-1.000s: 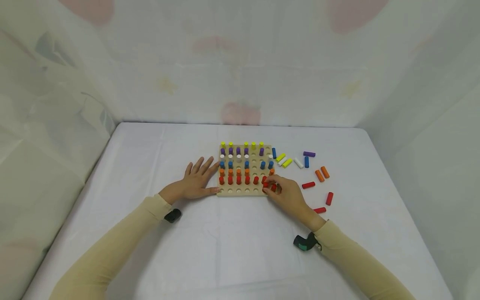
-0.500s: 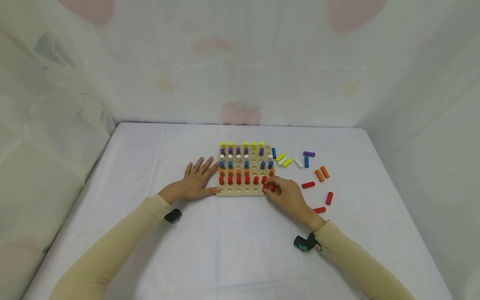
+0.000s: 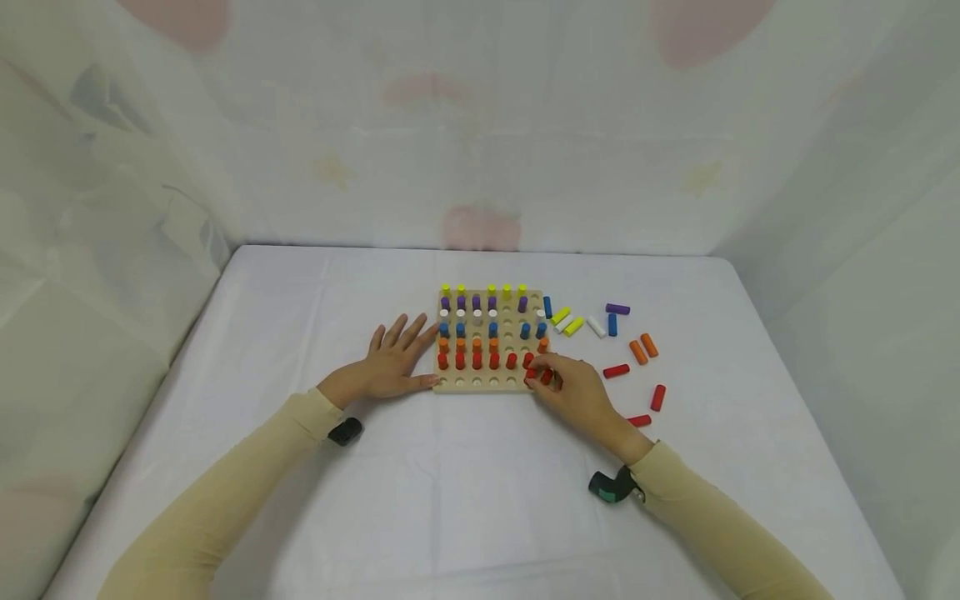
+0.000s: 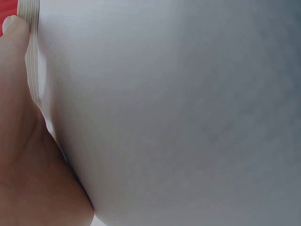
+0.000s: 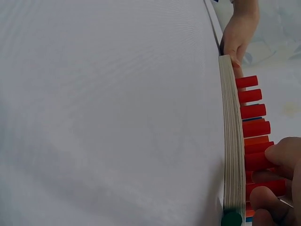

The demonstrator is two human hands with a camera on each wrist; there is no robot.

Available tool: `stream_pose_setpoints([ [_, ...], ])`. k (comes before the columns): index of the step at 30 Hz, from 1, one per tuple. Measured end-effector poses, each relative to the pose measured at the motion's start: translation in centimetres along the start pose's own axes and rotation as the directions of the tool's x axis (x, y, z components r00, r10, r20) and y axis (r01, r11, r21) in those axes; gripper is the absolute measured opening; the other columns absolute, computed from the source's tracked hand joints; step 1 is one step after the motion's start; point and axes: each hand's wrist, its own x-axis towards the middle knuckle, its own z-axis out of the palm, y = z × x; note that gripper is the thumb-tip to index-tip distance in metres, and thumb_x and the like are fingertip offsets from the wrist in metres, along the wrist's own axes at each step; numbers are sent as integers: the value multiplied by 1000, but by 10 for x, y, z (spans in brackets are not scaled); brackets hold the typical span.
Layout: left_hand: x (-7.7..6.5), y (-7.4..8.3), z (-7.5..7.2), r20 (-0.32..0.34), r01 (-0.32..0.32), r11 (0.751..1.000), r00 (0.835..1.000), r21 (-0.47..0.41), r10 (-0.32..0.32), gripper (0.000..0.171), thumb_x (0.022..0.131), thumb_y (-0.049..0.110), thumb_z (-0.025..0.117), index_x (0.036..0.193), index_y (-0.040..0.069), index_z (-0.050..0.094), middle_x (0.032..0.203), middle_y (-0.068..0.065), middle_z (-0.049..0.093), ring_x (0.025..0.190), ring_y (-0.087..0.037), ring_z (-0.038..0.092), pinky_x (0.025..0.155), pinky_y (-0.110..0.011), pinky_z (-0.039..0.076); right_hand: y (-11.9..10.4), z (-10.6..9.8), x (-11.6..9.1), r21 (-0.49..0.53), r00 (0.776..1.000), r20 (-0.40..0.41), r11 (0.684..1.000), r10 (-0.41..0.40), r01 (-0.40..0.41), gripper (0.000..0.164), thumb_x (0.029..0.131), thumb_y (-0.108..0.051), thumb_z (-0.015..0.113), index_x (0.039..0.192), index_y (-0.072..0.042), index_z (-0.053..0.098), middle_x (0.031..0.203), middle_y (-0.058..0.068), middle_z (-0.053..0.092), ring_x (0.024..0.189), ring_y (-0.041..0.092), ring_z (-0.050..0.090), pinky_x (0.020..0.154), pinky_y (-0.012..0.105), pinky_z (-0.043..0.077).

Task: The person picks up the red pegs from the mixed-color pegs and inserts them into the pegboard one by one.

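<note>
A wooden pegboard lies on the table, with rows of yellow, purple, white, blue, orange and red pegs upright in it. My left hand lies spread at its left side, thumb and fingertips right at the edge. At the front right corner my right hand pinches a red peg, which stands upright at the board's front row. Another red peg stands beside it, close to the curled fingers. In the left wrist view, the thumb meets the board's layered edge.
Loose pegs lie right of the board: a purple peg, an orange peg, a white peg, a red peg and several others. A white cloth covers the table; patterned curtains stand behind and at both sides.
</note>
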Motion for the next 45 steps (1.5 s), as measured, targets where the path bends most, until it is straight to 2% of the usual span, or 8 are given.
stream_pose_setpoints([
  [7, 1, -2, 1, 21, 20, 1000, 1000, 7, -20, 96, 91, 76, 41, 160, 28, -6, 168, -8, -15, 153, -40, -19, 117, -69, -8, -3, -4, 1, 27, 999, 39, 999, 18, -20, 24, 87, -23, 77, 109, -14, 71, 77, -4, 63, 65, 7, 48, 58, 18, 41],
  [11, -2, 0, -1, 14, 12, 1000, 1000, -9, -12, 95, 93, 69, 48, 161, 26, -2, 168, -12, -11, 153, -44, -16, 116, -71, -6, -4, -6, 3, 23, 999, 39, 1000, 3, -4, 25, 86, -24, 78, 108, -15, 71, 83, -4, 68, 66, 7, 48, 58, 18, 42],
  [15, -2, -1, -1, 7, -3, 1000, 1000, -17, 3, 96, 92, 70, 47, 161, 25, -2, 168, -13, -10, 153, -45, -15, 116, -72, -8, -5, -11, 4, 11, 1000, 25, 1000, -14, 14, 25, 86, -24, 79, 108, -16, 71, 91, -4, 73, 63, 6, 47, 56, 18, 40],
  [23, -4, 2, -4, -4, -12, 1000, 1000, -12, 12, 95, 93, 68, 48, 161, 23, 0, 168, -15, -8, 153, -46, -12, 115, -73, -5, -4, -25, 6, 61, 1000, 15, 998, -4, 3, 24, 87, -21, 77, 110, -15, 70, 80, -3, 68, 58, 10, 47, 50, 19, 37],
  [27, -3, 3, -4, 10, 7, 1000, 1000, 4, -7, 94, 94, 66, 50, 161, 24, -1, 168, -12, -10, 153, -44, -14, 116, -71, -5, 1, -35, 6, 97, 1000, -8, 995, 12, -11, 25, 87, -19, 77, 110, -14, 70, 85, -3, 70, 55, 10, 46, 46, 19, 37],
  [32, -1, -2, 1, 1, -3, 1000, 1000, -18, 3, 95, 93, 69, 47, 161, 25, -2, 168, -11, -12, 153, -43, -16, 116, -71, -8, 10, -50, 6, 88, 997, -35, 994, 67, -64, 25, 87, -20, 78, 110, -15, 72, 95, -3, 73, 56, 10, 44, 48, 21, 36],
  [35, -3, 2, -3, 1, -2, 1000, 1000, -7, 2, 95, 93, 66, 50, 161, 23, 0, 168, -14, -9, 153, -45, -13, 116, -72, -6, 17, -60, 7, 85, 995, -42, 993, 92, -88, 25, 87, -20, 77, 110, -14, 72, 97, 1, 74, 57, 11, 43, 48, 21, 36],
  [45, -4, 5, -6, 3, -7, 1000, 1000, -10, 7, 93, 94, 64, 51, 161, 21, 1, 168, -15, -8, 153, -46, -12, 115, -73, -5, 49, -82, 4, 49, 974, 42, 973, 225, -226, 30, 88, -22, 76, 116, -11, 70, 105, 8, 73, 63, 17, 48, 50, 21, 39],
])
